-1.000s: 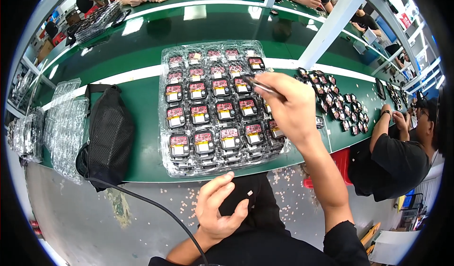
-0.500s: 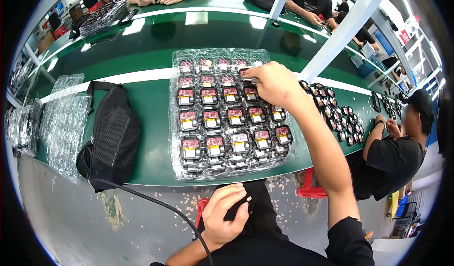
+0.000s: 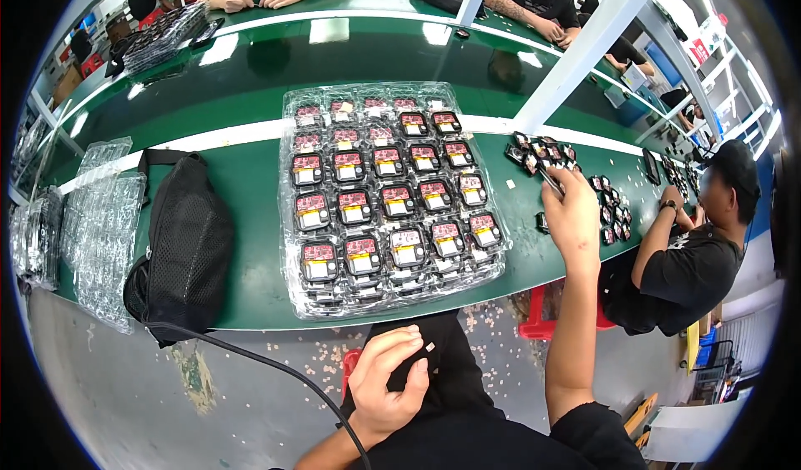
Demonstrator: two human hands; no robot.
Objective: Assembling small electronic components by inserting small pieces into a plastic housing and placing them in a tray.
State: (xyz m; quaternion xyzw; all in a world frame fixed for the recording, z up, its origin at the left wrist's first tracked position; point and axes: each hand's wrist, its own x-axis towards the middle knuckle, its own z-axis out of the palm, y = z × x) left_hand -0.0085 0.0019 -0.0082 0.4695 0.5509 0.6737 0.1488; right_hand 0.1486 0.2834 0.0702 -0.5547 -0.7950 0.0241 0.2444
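Note:
In front of me a clear plastic tray (image 3: 294, 290) holds rows of small black-framed electronic modules (image 3: 407, 248), each with a red upper part and a whitish block. My right hand (image 3: 572, 219) is closed on slim metal tweezers (image 3: 551, 181), right of the tray. Their tips meet the near side of a pile of similar loose modules (image 3: 546, 149); whether they grip one I cannot tell. Low over my lap, my left hand (image 3: 385, 386) is empty, its fingers curved and the thumb apart. Beside it, a tiny pale square (image 3: 430, 347) shows against my black trousers.
A black mesh bag (image 3: 190, 236) and empty clear trays (image 3: 104, 228) lie on the green bench to the left. A black cable (image 3: 250, 355) crosses near my left forearm. A white post (image 3: 576, 61) rises beyond the pile. One co-worker (image 3: 697, 236) sits at right, others opposite.
My right hand has moved right with the tweezers, from the tray's far right part to the loose pile. A module now shows in the tray where the hand was. My left hand stays put.

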